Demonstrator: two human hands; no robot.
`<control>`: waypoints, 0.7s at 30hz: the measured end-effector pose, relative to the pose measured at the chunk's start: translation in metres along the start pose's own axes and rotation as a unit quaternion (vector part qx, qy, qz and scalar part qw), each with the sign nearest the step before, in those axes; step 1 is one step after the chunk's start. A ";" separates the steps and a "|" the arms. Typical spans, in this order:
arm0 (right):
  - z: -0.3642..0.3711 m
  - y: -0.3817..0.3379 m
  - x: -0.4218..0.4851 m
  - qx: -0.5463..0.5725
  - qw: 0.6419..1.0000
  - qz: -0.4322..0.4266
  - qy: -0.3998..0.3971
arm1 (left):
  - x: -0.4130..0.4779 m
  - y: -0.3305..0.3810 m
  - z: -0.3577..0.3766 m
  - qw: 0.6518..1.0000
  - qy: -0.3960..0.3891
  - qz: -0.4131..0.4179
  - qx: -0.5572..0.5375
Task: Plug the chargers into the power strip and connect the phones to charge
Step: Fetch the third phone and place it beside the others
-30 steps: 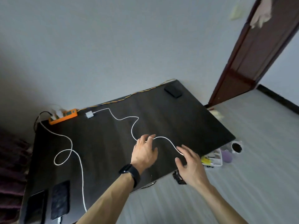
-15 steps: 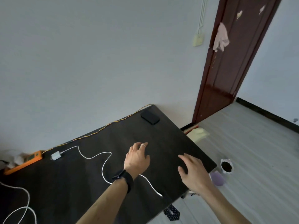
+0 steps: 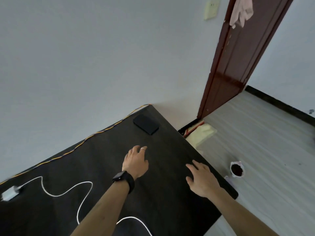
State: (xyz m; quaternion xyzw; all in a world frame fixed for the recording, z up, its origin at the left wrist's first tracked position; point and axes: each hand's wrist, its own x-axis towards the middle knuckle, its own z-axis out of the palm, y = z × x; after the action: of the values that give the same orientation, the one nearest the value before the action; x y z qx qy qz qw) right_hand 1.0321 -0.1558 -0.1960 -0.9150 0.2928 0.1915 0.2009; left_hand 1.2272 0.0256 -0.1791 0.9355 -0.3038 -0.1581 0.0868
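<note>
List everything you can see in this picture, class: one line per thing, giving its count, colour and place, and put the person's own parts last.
table: one, dark brown, against the wall
phone: one, black, far corner of the table
charger plug: one, white, left edge of the table
charging cable: one, white, snaking from the plug toward the near edge
braided cord: one, orange and dark, along the table's back edge
door: one, reddish brown, right of the table
cloth: one, pink, hanging on the door
wall plate: one, cream, on the wall
cup: one, white, dark inside, on the floor
left hand: empty, watch and ring, over the table
right hand: empty, near the table's right edge
</note>
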 end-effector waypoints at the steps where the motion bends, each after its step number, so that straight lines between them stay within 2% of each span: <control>1: 0.003 0.003 0.012 -0.005 1.000 0.003 -0.015 | 0.013 -0.001 0.001 1.000 -0.007 0.000 0.006; 7: 0.046 0.030 0.081 -0.061 0.996 -0.002 -0.068 | 0.106 0.005 0.022 0.999 -0.025 0.009 0.047; 15: 0.106 0.061 0.095 -0.082 0.993 -0.059 0.067 | 0.201 -0.005 0.052 0.963 0.018 0.091 0.254; 21: 0.118 0.065 0.102 -0.083 0.990 -0.071 0.087 | 0.252 -0.006 0.060 0.932 0.004 0.101 0.349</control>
State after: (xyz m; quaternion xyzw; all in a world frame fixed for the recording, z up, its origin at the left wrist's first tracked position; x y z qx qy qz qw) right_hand 1.0418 -0.1942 -0.3596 -0.9602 0.2270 0.1198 0.1105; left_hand 1.4024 -0.1238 -0.2979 0.8719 -0.4321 -0.0286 -0.2286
